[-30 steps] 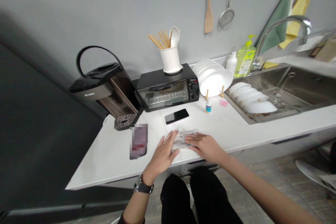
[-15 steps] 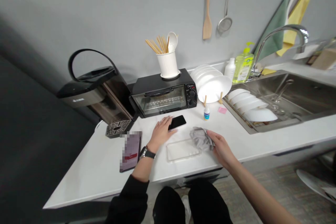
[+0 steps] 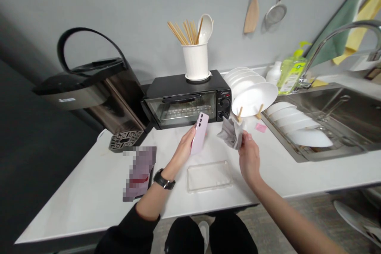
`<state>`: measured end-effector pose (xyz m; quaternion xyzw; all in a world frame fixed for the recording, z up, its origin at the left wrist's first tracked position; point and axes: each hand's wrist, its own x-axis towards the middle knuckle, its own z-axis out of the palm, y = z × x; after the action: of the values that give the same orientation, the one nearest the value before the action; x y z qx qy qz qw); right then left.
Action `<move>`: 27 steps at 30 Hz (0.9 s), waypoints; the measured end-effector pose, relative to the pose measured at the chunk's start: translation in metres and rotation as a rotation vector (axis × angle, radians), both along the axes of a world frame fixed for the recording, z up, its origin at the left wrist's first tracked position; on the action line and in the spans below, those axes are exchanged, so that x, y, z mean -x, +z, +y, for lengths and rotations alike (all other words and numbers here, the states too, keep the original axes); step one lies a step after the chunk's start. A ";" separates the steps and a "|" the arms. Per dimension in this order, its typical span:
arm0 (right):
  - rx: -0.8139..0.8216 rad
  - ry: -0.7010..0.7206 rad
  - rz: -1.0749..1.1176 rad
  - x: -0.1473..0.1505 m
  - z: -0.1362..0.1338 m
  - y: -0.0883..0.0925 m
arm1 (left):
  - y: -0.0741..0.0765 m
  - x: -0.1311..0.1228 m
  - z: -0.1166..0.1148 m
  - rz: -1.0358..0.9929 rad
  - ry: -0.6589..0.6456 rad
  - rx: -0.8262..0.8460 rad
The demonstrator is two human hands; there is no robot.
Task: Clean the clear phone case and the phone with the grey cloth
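Note:
A lilac smartphone (image 3: 200,134) stands raised above the counter with its back and camera lenses toward me. My left hand (image 3: 185,146), a black watch on its wrist, grips the phone by its left edge. In my right hand (image 3: 249,154) a crumpled grey cloth (image 3: 231,134) is pinched between thumb and fingers, held up to the right of the phone. Below and between the hands a clear phone case (image 3: 210,177) lies flat on the white counter. The small bottle is hidden behind the cloth.
A tablet (image 3: 139,172), partly pixelated, lies at left beside a black drink machine (image 3: 98,87). Behind the phone stands a toaster oven (image 3: 184,103) bearing a utensil cup (image 3: 196,61). White plates (image 3: 253,97), a pink slip (image 3: 261,127) and the sink (image 3: 351,107) with bowls are at right.
My left hand has picked the phone up off the counter and turned its back toward me. My right hand has lifted the cloth away from the phone case. The view has shifted closer.

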<state>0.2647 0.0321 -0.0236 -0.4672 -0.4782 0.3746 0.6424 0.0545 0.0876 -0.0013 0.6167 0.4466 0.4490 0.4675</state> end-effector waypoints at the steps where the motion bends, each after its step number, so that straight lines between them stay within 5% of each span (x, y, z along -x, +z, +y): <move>1: -0.090 0.005 -0.147 0.003 0.010 0.009 | 0.001 -0.007 -0.001 -0.125 -0.024 0.093; 4: -0.377 0.156 -0.620 0.015 0.044 0.026 | 0.000 -0.024 -0.003 -0.660 -0.059 0.494; 9: -0.595 0.431 -1.130 0.039 0.062 0.012 | -0.007 -0.032 -0.004 -0.992 0.050 0.647; 14: -0.722 0.545 -1.162 0.036 0.054 -0.002 | 0.001 -0.021 -0.004 -1.123 0.155 0.757; 20: -0.512 0.246 -1.241 0.024 0.072 0.005 | 0.003 -0.025 -0.012 -1.060 0.179 0.705; 25: -0.758 0.519 -1.145 0.036 0.054 0.003 | -0.006 -0.020 -0.008 -1.089 0.163 0.722; 27: -0.802 0.527 -1.111 0.036 0.052 0.002 | -0.005 -0.016 -0.004 -1.105 0.159 0.685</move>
<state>0.2292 0.0838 -0.0215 -0.1867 -0.9301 0.0205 0.3155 0.0709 0.0841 -0.0067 0.0767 0.3028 0.5655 0.7633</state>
